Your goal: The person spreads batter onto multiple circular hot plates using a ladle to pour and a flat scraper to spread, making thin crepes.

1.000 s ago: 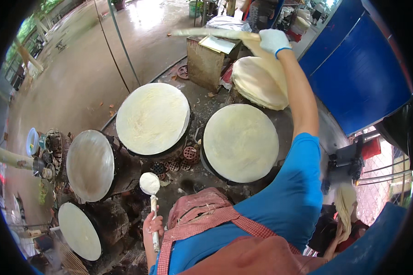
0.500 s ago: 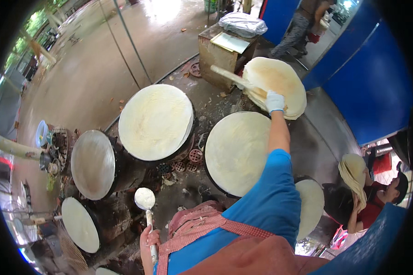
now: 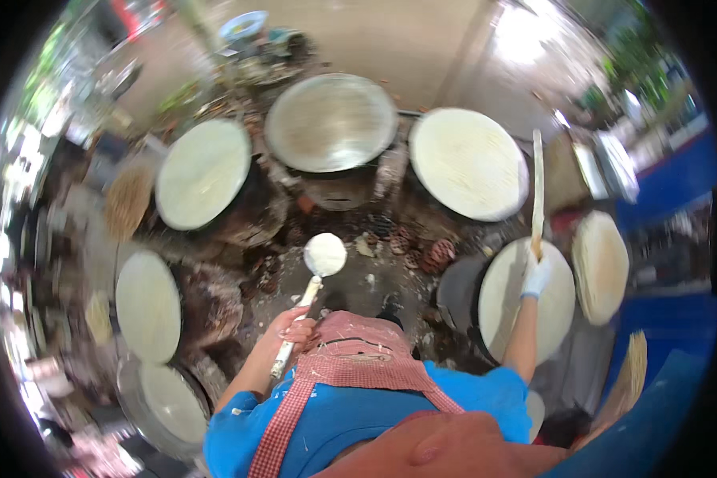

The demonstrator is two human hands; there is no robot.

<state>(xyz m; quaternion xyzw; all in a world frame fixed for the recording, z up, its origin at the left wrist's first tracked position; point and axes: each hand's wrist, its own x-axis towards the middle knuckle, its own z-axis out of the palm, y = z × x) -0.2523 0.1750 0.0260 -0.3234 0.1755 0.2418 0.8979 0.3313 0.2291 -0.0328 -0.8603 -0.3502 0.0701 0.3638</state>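
My left hand [image 3: 293, 328] is wrapped round the pale handle of a ladle [image 3: 325, 255], whose round bowl holds creamy white batter. In a white glove, my right hand [image 3: 536, 277] grips a long flat wooden spatula [image 3: 538, 183] that points away from me. That hand is over a griddle on the right, covered by a pale round flatbread [image 3: 506, 299]. Just right of it lies a stack of thin flatbreads [image 3: 601, 267]. Ahead are a bare, shiny griddle [image 3: 331, 123] and another griddle with a flatbread [image 3: 468, 163] on it.
More griddles carry flatbreads on my left: one far [image 3: 203, 175], one middle [image 3: 147, 307], one near [image 3: 174, 402]. Perforated round briquettes [image 3: 438, 253] lie on the floor ahead. A box-like stand [image 3: 575, 167] and blue panels [image 3: 669, 187] are at the right. A light blue basin [image 3: 243, 25] sits far off.
The view has swung left, toward the bare griddle. My right hand and spatula have come off the flatbread stack to over the neighbouring griddle. My left hand still holds the ladle.
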